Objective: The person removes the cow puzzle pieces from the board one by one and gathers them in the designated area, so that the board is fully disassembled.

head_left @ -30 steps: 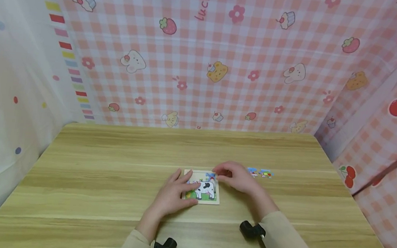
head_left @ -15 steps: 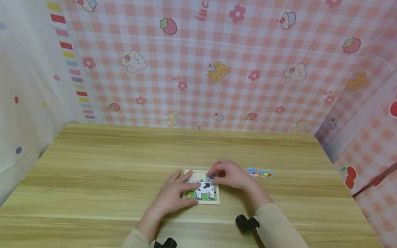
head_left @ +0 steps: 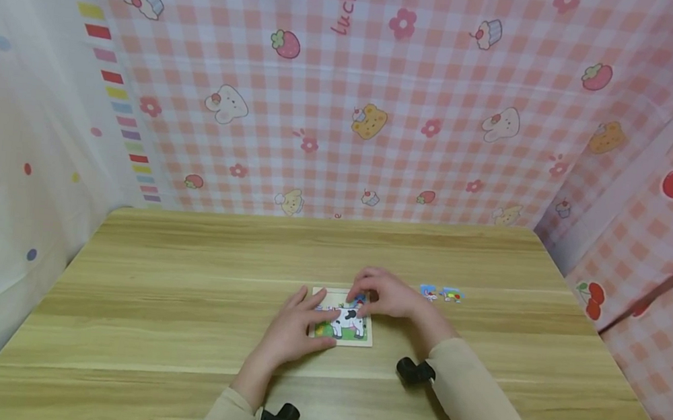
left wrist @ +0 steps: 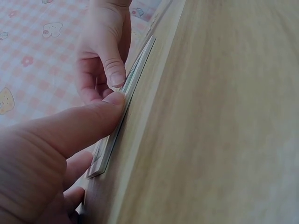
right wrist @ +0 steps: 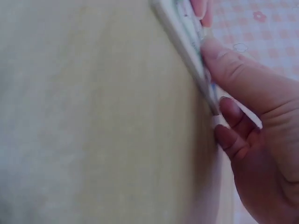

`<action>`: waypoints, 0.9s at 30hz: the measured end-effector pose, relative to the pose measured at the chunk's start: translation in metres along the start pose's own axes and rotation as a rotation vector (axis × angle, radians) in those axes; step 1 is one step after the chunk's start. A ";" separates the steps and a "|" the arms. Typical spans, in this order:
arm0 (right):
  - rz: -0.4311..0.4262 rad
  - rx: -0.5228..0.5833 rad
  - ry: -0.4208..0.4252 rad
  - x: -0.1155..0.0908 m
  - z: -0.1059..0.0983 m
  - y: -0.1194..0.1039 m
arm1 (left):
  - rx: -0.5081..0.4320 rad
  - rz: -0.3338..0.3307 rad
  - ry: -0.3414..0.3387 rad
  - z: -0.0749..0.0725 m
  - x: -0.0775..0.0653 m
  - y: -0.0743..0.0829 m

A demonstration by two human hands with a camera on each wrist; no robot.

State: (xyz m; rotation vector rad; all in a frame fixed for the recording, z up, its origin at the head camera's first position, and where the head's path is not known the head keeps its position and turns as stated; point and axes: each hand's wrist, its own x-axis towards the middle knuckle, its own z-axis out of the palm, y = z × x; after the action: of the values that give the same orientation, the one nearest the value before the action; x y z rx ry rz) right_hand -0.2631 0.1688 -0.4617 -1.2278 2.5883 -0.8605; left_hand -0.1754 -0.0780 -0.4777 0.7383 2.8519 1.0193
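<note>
Two loose pieces (head_left: 453,294); left hand (head_left: 292,326) spread on cow puzzle (head_left: 352,328), right hand (head_left: 390,296) curled there, can't tell if pinching.

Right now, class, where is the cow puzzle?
In the head view, the cow puzzle lies on the wooden table below the picture's centre, with left hand over its left side, right hand at its upper right; two loose pieces lie farther right.

The left hand (head_left: 291,327) lies at the lower centre of the head view, its fingers (head_left: 317,299) spread apart. Slightly higher and rightwards, the right hand (head_left: 390,295) has bent fingers facing its thumb (head_left: 367,308). Both arms (head_left: 482,403) extend from the bottom edge.
</note>
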 end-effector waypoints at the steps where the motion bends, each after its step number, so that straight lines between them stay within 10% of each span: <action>1: -0.001 -0.005 -0.008 0.000 -0.001 -0.001 | 0.001 0.003 0.002 0.000 0.000 0.000; 27: 0.016 -0.027 -0.002 0.000 0.001 -0.011 | 0.000 0.002 0.016 -0.002 -0.001 0.003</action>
State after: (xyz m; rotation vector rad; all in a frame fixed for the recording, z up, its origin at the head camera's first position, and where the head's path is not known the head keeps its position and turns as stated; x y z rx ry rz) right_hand -0.2557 0.1633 -0.4564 -1.2121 2.6130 -0.8234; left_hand -0.1736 -0.0773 -0.4741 0.7363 2.8650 1.0300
